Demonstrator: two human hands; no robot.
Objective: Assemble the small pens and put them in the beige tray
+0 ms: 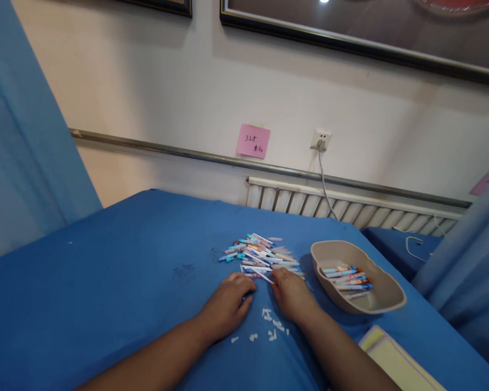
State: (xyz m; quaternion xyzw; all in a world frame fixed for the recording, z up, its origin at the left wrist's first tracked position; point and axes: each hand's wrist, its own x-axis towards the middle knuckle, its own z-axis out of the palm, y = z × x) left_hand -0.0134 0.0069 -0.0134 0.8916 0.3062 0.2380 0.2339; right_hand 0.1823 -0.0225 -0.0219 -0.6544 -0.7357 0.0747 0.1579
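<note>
A loose pile of pens lies on the blue cloth, in white, light blue, orange and pinkish colours. My left hand rests on the cloth at the pile's near left edge, fingers loosely curved and thumb apart, with nothing visible in it. At the near right edge, my right hand has its fingertips on the pens, closed at the end of a slim white pen; its fingers partly hide the grip. Several small white bits are scattered on the cloth between my forearms.
A beige basin holding several pens stands to the right of the pile. Nearer me lies a yellow pad or folder. Behind are a radiator, a metal rail, a plugged-in cord and a pink note. Blue curtains hang at the sides.
</note>
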